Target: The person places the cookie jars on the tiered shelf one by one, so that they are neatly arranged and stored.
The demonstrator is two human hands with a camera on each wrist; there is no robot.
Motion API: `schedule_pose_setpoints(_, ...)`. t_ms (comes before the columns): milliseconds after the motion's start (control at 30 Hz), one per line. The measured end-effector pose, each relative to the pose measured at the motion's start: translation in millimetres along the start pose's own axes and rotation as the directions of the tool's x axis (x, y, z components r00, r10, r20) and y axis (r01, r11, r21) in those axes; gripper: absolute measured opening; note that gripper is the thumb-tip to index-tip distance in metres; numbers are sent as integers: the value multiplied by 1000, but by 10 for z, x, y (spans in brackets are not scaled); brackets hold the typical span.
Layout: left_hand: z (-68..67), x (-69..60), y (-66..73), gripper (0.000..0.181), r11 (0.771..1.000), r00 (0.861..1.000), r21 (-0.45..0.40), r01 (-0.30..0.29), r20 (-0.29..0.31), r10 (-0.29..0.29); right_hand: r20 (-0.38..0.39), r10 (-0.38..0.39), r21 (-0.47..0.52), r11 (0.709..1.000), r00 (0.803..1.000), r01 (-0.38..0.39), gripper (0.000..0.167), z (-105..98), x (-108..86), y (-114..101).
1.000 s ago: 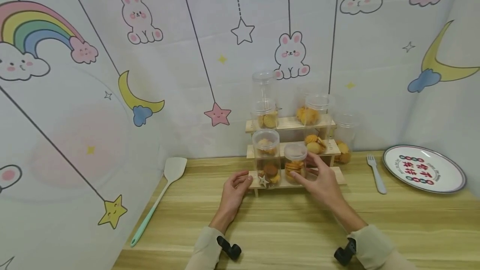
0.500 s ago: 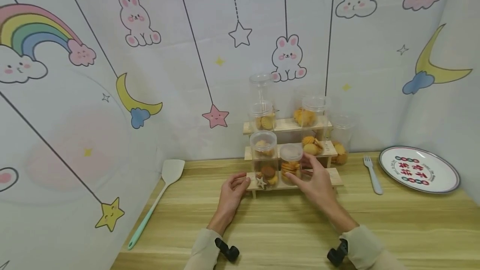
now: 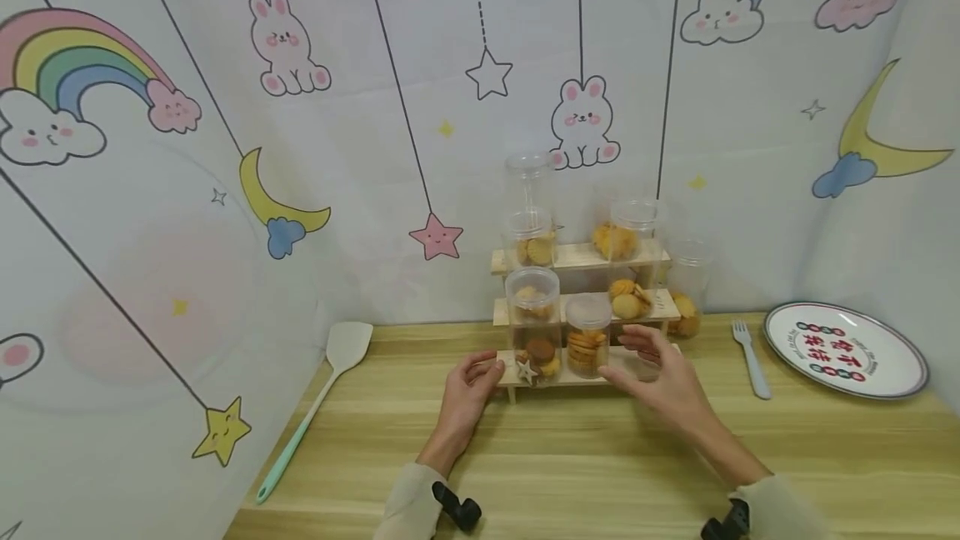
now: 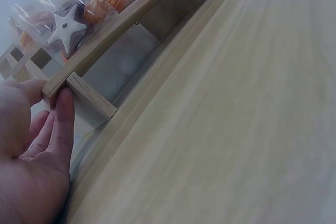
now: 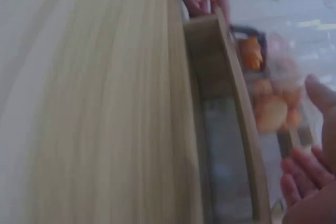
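Observation:
A three-step wooden display rack (image 3: pixel 581 258) holds clear plastic jars of cookies. At the left end of its lowest step, my left hand (image 3: pixel 467 394) pinches the plank between thumb and finger, as the left wrist view shows. My right hand (image 3: pixel 667 377) is spread just right of a short lidded jar of stacked cookies (image 3: pixel 588 340), apart from it and holding nothing. Left of that jar, on the same step, stands a taller jar (image 3: pixel 533 327) with cookies and a white star (image 4: pixel 67 29) at its front.
Higher steps carry more jars, such as a cookie jar (image 3: pixel 531 240) at upper left. Another jar (image 3: pixel 686 290) stands behind the rack's right side. A spatula (image 3: pixel 348 348) lies left; a fork (image 3: pixel 752 361) and a plate (image 3: pixel 847 350) lie right. A printed cloth (image 3: pixel 375 273) hangs behind.
My right hand has let go of the short jar and drawn back to the right with its fingers spread. The jar stays on the lowest step. My left hand keeps its place.

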State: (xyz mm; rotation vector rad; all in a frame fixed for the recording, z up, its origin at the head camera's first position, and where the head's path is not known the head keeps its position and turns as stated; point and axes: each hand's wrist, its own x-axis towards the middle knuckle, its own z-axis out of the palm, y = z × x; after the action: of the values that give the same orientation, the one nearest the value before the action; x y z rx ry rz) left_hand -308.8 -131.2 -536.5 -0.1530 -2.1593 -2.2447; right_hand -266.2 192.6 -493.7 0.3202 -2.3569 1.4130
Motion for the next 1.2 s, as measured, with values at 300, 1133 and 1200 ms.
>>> schedule_pose_setpoints(300, -3, -8, 0, 48, 1000, 1000, 7, -7, -2, 7, -250, 13, -50, 998, 968, -26, 35, -669, 238, 301)
schedule_pose_setpoints(1133, 15, -8, 15, 47, 1000, 1000, -17, -3, -6, 3, -91, 200, -72, 976, 976, -207, 102, -930, 1001, 510)
schedule_pose_setpoints(1200, 8, -2, 16, 47, 1000, 1000, -15, -5, -3, 4, -93, 202, -68, 976, 975, -209, 101, -932, 1007, 526)
